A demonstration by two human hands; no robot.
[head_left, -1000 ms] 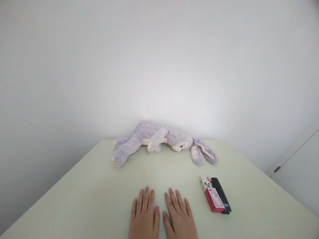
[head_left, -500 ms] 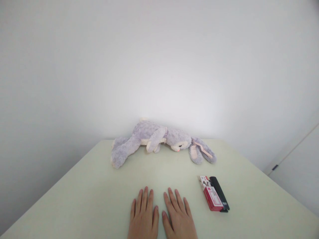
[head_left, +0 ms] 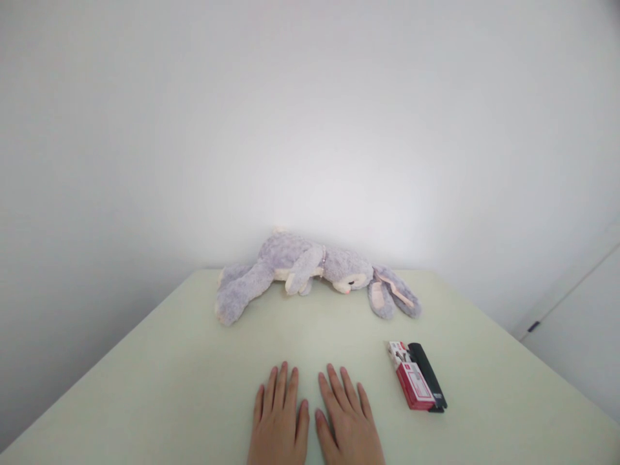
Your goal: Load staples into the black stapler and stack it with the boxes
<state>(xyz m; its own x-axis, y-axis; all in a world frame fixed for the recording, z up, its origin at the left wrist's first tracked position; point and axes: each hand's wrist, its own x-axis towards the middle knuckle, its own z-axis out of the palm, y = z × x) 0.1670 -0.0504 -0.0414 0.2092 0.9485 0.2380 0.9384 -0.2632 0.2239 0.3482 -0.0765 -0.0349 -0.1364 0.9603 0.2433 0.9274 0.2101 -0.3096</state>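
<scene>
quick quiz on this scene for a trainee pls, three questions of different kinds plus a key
1. True or false: the left hand lies palm down on the table.
2. Fill in: the plush rabbit lies at the far end of the table, by the ____.
3. Which lies alongside the red box? A) plush rabbit B) black object C) left hand

Key: 1. True; 2. wall; 3. B

1. Cannot see wrists of left hand point(head_left: 278, 421) and right hand point(head_left: 345, 423), cut off by bottom edge.
2. Cannot read tiny print on red box point(head_left: 415, 387) or black stapler point(head_left: 427, 371).
3. Cannot see near edge of bench point(head_left: 184, 374) or far side of plush rabbit point(head_left: 288, 253).
</scene>
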